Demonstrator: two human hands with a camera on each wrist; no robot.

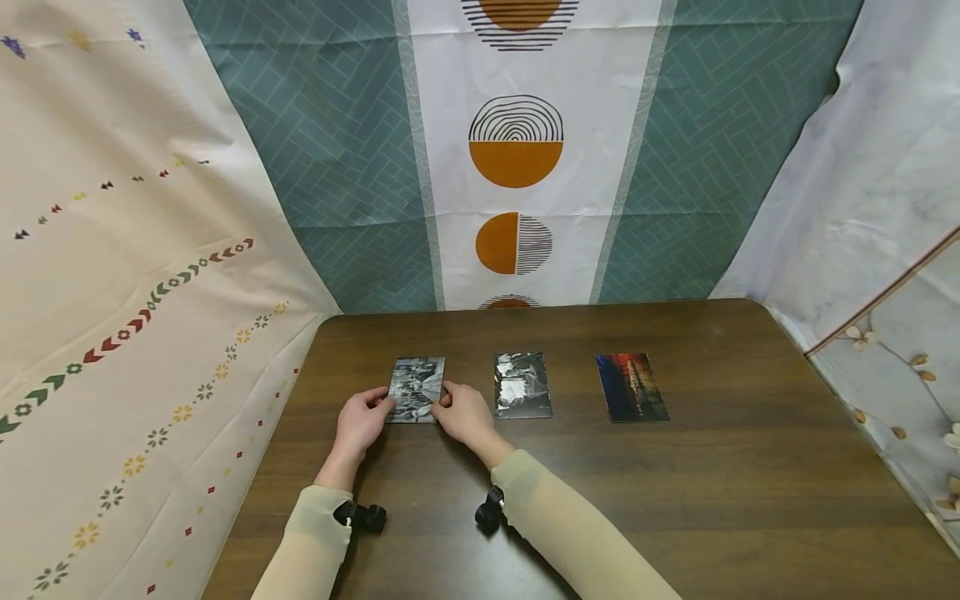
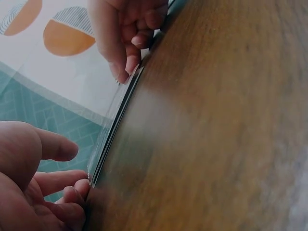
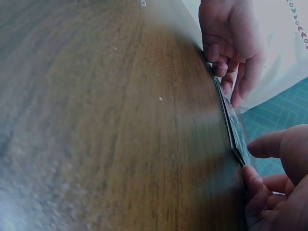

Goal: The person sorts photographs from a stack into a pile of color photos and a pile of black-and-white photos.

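Both hands at a small stack of black-and-white photos [image 1: 416,389], lower left of centre on the dark wood table [image 1: 675,500]. Left hand [image 1: 362,421] pinches its left edge, right hand [image 1: 465,412] pinches the right edge, fingers curled. Wrist views show thin stacked edges [image 2: 113,139] lying flat on the table. To the right lie a second black-and-white photo [image 1: 522,384], then a red-blue photo [image 1: 632,387], apart from each other.

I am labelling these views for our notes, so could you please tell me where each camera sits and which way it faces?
Head: above, looking forward and down at the table; shows both sleeves, left hand and right hand at the photo stack.
Left wrist: low by the tabletop, facing across to the right hand.
Right wrist: low, facing the left hand.
Both wrist views share the stack's edge and both hands.
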